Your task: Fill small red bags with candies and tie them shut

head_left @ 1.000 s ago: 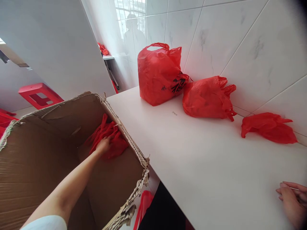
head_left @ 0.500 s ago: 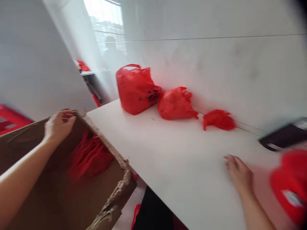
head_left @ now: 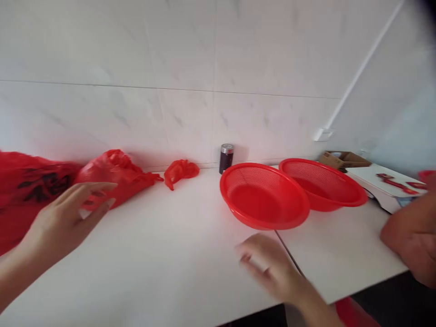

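Note:
My left hand (head_left: 64,218) hovers above the white table with thumb and fingers apart and nothing between them. Behind it lie a red plastic bag (head_left: 116,170), bunched up, and a larger red bag with black markings (head_left: 41,186) at the left edge. My right hand (head_left: 272,268), smeared by motion, is over the near part of the table. Its fingers are loosely curled with a gap to the thumb, and no object shows in it. Just beyond it stands a red plastic basket (head_left: 259,200), overlapping a second red basket (head_left: 316,186) in the view.
A small crumpled red bag (head_left: 180,171) and a dark can with a silver top (head_left: 226,158) stand by the tiled wall. To the right are a white scale (head_left: 381,181) with red items, a cardboard box (head_left: 344,159) and another person's arm (head_left: 415,227).
My view has swung right, so the cardboard carton is out of sight and the baskets appear. My left hand has left the carton's rim and is over the table.

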A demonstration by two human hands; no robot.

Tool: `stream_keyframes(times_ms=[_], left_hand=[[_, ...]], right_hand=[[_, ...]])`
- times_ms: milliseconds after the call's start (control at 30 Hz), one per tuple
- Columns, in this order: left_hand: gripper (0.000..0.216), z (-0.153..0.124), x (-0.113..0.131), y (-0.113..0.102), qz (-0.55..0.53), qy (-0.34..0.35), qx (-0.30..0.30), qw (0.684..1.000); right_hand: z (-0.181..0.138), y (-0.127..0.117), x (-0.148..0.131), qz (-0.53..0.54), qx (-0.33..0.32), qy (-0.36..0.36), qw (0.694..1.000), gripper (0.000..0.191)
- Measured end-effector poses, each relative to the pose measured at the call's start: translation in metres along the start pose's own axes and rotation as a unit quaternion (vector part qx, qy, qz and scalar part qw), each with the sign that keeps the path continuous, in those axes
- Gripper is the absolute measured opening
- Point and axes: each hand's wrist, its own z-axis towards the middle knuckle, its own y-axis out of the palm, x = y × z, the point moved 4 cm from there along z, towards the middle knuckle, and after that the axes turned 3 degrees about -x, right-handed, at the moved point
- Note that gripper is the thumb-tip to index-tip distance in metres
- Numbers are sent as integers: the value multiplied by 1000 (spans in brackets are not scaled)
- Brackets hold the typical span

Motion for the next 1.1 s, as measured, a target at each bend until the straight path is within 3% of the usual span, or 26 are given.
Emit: stream_keyframes(times_ms=[67, 100, 133, 200, 267, 400, 567, 700, 833, 967, 1100], left_hand=[[38, 5, 32, 27, -22, 42, -17, 999], [38, 6, 42, 41, -36, 54, -31, 997], [38, 6, 49, 56, -49, 60, -50, 996], [37, 2, 57, 86, -66, 70, -94, 991], [35, -3, 64, 110, -75, 80, -139, 984], [33, -13, 78, 130, -90, 75, -181, 977], [31, -12, 85, 134, -109, 59, -185, 975], [31, -7, 85, 144, -120, 57, -202, 970], [32, -10, 92, 155, -132, 70, -215, 965], [33, -16, 97, 166, -139, 78, -230, 960], [33, -26, 96, 174, -137, 79, -254, 954]], right_hand=[[-26, -70, 53, -111, 119, 159, 974, 20], [-43, -104, 85, -167, 186, 252, 935, 24], [-60, -132, 117, -218, 213, 339, 890, 30], [-94, -169, 177, -291, 157, 484, 810, 43], [-122, -185, 225, -277, 108, 556, 776, 59], [-150, -178, 270, -238, 145, 559, 781, 61], [-155, -153, 271, -217, 217, 540, 784, 68], [-153, -137, 258, -146, 289, 478, 816, 78], [-144, -110, 238, -38, 277, 472, 836, 78], [-121, -83, 202, 111, 273, 407, 864, 66], [-107, -66, 172, 176, 276, 384, 864, 61]])
